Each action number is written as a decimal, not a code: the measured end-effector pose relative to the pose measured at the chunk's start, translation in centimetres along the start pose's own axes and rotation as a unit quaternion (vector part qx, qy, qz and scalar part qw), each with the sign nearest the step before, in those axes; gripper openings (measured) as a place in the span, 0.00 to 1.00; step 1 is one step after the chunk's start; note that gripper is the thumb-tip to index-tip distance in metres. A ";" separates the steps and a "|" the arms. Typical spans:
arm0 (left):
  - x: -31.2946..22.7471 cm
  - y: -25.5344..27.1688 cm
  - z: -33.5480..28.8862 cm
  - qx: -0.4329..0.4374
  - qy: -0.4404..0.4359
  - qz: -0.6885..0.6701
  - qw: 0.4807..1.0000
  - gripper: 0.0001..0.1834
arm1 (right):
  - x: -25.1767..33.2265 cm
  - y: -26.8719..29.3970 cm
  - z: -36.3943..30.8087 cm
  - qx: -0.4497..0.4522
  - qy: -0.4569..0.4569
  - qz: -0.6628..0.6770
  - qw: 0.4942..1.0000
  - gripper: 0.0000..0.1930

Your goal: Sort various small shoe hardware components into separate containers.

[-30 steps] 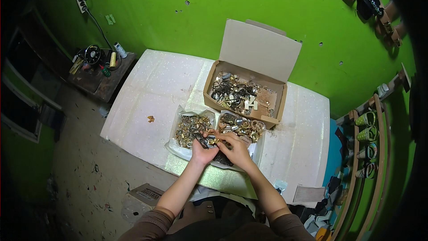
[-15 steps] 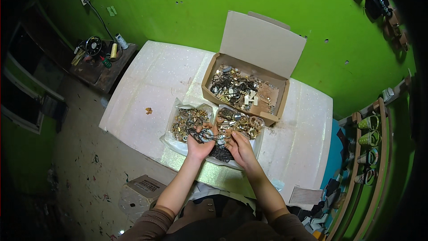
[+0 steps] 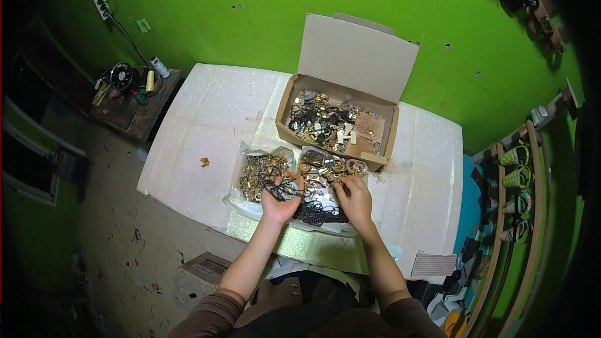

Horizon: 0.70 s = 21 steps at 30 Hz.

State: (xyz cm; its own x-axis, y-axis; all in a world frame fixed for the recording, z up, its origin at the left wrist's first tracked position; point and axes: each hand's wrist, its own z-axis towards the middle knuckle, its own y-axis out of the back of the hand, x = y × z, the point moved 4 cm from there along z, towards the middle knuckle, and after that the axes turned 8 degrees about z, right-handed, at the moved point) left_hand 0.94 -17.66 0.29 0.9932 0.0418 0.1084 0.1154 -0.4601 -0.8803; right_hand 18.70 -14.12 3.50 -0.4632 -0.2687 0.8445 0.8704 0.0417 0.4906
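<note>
My left hand (image 3: 280,201) is closed around a tangle of dark chains and small metal pieces (image 3: 293,191) over a clear plastic bag (image 3: 240,201) on the white table (image 3: 206,131). My right hand (image 3: 355,198) pinches into the same tangle, its fingers among brass-coloured fittings (image 3: 325,168). A second heap of brass fittings (image 3: 258,172) lies left of my left hand. Black chain (image 3: 316,213) spreads between my hands. Beyond them stands an open cardboard box (image 3: 300,84) full of mixed metal hardware (image 3: 319,120).
A small brown scrap (image 3: 205,162) lies on the table's left part. A low side table (image 3: 134,103) with spools and tools stands at left. The green wall (image 3: 250,19) runs behind. Shelves with shoes (image 3: 518,175) stand right. A small carton (image 3: 208,267) is on the floor.
Both hands have kept working in the pile; my left hand has gathered a clump of chain and closed around it. The view shifted slightly.
</note>
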 end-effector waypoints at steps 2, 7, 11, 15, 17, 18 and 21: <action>0.2 0.0 0.0 -0.014 0.012 0.015 1.000 0.15 | 1.0 0.7 0.4 -0.056 0.106 -0.129 0.984 0.09; -0.5 -0.5 0.0 -0.020 0.026 0.029 0.999 0.15 | 1.1 -0.1 0.5 -0.047 0.118 -0.174 0.976 0.07; -1.5 -1.0 -0.1 -0.020 0.048 0.008 0.999 0.15 | 0.9 -2.0 -0.5 0.007 0.131 -0.231 0.964 0.07; -2.3 -1.4 -0.2 -0.021 0.055 0.023 0.998 0.15 | -0.1 -4.3 -1.0 0.070 0.128 -0.275 0.951 0.07; -2.8 -1.3 -0.2 -0.034 0.053 0.021 0.998 0.15 | -0.3 -5.4 -1.1 0.115 0.104 -0.303 0.940 0.08; -3.1 -1.1 -0.1 -0.034 0.054 0.022 0.998 0.15 | -0.1 -5.9 -1.0 0.114 0.103 -0.303 0.940 0.08; -3.9 -0.9 0.1 0.002 0.060 0.047 0.997 0.14 | 0.5 -7.1 -0.7 0.091 0.150 -0.308 0.935 0.08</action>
State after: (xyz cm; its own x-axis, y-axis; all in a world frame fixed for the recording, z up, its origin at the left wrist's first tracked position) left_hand -3.04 -17.36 0.59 0.9909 -0.1082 0.0798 0.0224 -0.4526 -0.8914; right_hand 12.36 -15.24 0.30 -0.7757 -0.5519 0.3061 0.3990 -0.0529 0.9154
